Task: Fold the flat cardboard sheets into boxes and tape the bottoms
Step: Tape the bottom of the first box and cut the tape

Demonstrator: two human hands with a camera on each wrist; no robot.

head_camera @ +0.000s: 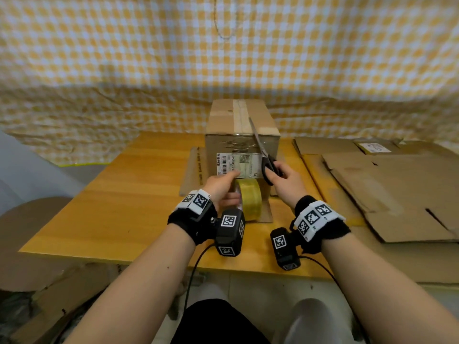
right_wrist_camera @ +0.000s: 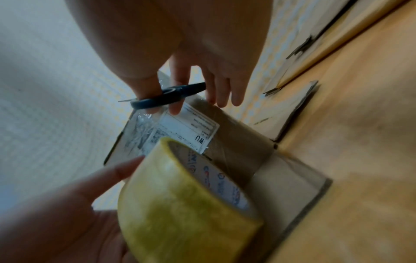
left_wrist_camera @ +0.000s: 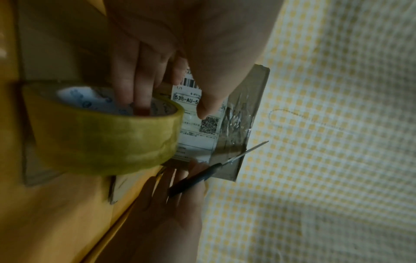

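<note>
Now | left hand (head_camera: pixel 221 187) gripped tape roll (head_camera: pixel 248 198) at centre | right hand (head_camera: pixel 285 181) held scissors (head_camera: pixel 260 145), blades pointing up-frame along cardboard box (head_camera: pixel 242 135), just right of the roll

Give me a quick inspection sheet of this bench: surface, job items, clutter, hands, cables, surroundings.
Surface: wooden table, box flaps lying flat on it.
Job's things: cardboard box upright, taped along its top seam, shipping label facing the person; flat cardboard sheets stacked to the right.
Clutter: cardboard scraps below the table's near edge.
Hands: left hand holds the tape roll; right hand holds the scissors, blades up.
Cables: black cable hanging from the wrist cameras.
Surroundings: yellow checked cloth behind.
</note>
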